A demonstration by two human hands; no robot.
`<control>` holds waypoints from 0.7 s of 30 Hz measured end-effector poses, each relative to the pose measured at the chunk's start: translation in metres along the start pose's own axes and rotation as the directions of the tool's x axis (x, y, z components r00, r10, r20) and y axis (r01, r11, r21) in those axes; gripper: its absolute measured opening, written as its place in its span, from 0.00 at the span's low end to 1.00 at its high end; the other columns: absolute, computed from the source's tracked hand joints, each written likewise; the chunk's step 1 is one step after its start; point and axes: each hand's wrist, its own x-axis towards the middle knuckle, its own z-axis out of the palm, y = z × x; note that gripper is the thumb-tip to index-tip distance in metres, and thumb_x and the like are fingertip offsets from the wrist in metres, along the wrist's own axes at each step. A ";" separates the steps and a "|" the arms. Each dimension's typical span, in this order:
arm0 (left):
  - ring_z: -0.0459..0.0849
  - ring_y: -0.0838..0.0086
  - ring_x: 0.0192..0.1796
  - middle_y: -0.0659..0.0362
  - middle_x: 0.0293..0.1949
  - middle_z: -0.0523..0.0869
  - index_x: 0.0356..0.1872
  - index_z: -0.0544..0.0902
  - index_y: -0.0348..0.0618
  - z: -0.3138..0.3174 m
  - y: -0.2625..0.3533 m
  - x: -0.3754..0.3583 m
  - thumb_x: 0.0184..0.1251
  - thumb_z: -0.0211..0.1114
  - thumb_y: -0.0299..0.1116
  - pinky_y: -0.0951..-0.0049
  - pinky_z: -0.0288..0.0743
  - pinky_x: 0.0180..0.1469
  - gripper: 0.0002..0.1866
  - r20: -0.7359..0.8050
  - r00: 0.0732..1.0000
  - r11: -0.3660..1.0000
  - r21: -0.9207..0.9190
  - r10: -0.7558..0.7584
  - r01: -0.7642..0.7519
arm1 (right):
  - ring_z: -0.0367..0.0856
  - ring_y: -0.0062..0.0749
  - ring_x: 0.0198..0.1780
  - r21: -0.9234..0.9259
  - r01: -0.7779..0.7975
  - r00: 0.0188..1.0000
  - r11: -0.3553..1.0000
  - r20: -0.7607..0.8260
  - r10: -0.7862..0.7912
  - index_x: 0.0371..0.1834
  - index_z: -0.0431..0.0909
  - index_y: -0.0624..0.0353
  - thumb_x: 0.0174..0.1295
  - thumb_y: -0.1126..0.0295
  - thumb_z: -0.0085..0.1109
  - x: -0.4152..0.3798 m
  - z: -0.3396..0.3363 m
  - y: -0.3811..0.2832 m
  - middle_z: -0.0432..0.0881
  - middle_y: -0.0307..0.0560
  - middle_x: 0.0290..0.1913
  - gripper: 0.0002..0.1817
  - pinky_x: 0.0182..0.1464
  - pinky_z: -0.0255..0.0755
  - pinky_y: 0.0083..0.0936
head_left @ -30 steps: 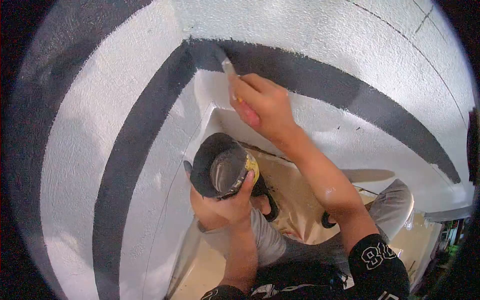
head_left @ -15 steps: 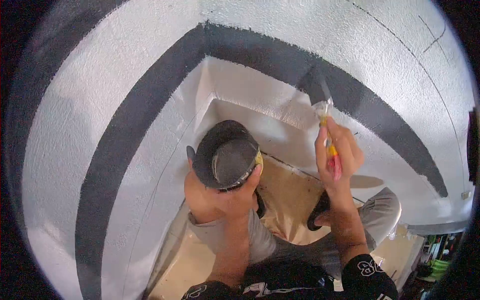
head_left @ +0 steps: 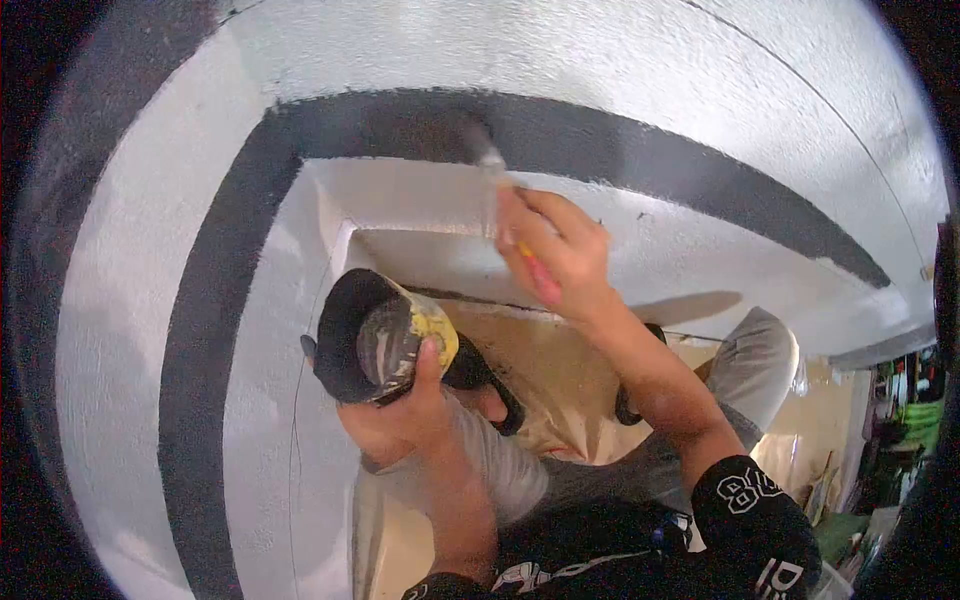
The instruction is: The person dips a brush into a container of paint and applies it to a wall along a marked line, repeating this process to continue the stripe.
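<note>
My right hand (head_left: 560,250) is closed around a paintbrush (head_left: 541,275) with a red and yellow handle. Its blurred bristles meet the dark grey painted band (head_left: 400,122) on the white wall, to the right of the corner; whether they press on it is hard to tell. My left hand (head_left: 405,415) grips a paint cup (head_left: 352,330), tilted so its dark-coated inside faces me. Yellow shows on the cup's outer side, with my thumb resting there. Dark grey paint lies inside it.
White textured wall (head_left: 270,250) wraps around the corner, with thin pencil lines on it. A ledge (head_left: 420,258) juts out low on the wall. Brown sheeting (head_left: 560,370) covers the floor between my feet. Cluttered items (head_left: 915,420) stand at the far right.
The brush in my right hand has moved left along the dark band, nearer the corner. The view has turned right, and the cup sits lower and further left, its yellow side showing more.
</note>
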 end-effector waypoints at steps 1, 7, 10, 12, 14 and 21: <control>0.79 0.63 0.53 0.49 0.56 0.77 0.68 0.58 0.34 0.000 0.001 0.000 0.49 0.75 0.25 0.67 0.77 0.55 0.45 0.013 1.000 1.000 0.002 -0.001 0.001 | 0.84 0.40 0.34 -0.029 -0.010 1.000 1.000 -0.025 0.009 0.44 0.81 0.64 0.45 0.82 0.65 -0.009 -0.014 0.005 0.83 0.54 0.37 0.19 0.34 0.78 0.27; 0.79 0.63 0.54 0.50 0.57 0.76 0.69 0.59 0.37 0.013 0.023 -0.009 0.51 0.73 0.24 0.66 0.77 0.55 0.43 0.030 0.987 0.985 -0.067 -0.160 0.161 | 0.84 0.39 0.34 -0.274 -0.181 0.978 0.944 -0.152 0.143 0.46 0.81 0.65 0.48 0.81 0.64 -0.049 -0.104 0.015 0.83 0.55 0.37 0.18 0.35 0.78 0.27; 0.79 0.64 0.53 0.50 0.56 0.76 0.68 0.60 0.38 0.014 0.016 -0.011 0.52 0.73 0.23 0.67 0.78 0.54 0.42 0.030 0.996 0.996 0.016 -0.087 0.087 | 0.84 0.39 0.34 -0.352 -0.318 0.942 0.880 -0.221 0.252 0.44 0.81 0.66 0.48 0.82 0.65 -0.065 -0.143 0.016 0.83 0.56 0.36 0.16 0.36 0.77 0.27; 0.80 0.64 0.50 0.51 0.56 0.77 0.67 0.61 0.37 0.016 0.012 -0.010 0.52 0.74 0.24 0.67 0.78 0.54 0.41 0.017 0.999 0.998 0.052 -0.040 0.039 | 0.84 0.39 0.33 -0.403 -0.357 0.923 0.843 -0.293 0.251 0.43 0.81 0.66 0.49 0.82 0.64 -0.075 -0.164 0.022 0.83 0.56 0.36 0.15 0.36 0.77 0.27; 0.81 0.65 0.49 0.51 0.55 0.78 0.67 0.61 0.37 0.014 0.021 -0.010 0.52 0.74 0.25 0.68 0.79 0.52 0.41 0.027 0.992 0.982 0.151 -0.123 0.117 | 0.84 0.39 0.32 -0.393 -0.447 0.860 0.803 -0.434 0.267 0.40 0.81 0.67 0.49 0.82 0.64 -0.084 -0.175 0.023 0.84 0.56 0.36 0.12 0.35 0.77 0.27; 0.82 0.70 0.47 0.52 0.49 0.81 0.63 0.66 0.36 0.024 0.055 -0.027 0.54 0.75 0.32 0.72 0.81 0.41 0.36 -0.022 0.984 0.868 0.469 -0.174 0.164 | 0.83 0.34 0.28 -0.309 -0.163 0.970 0.937 -0.223 0.096 0.43 0.82 0.64 0.48 0.80 0.65 -0.083 -0.170 -0.015 0.84 0.51 0.35 0.16 0.31 0.78 0.24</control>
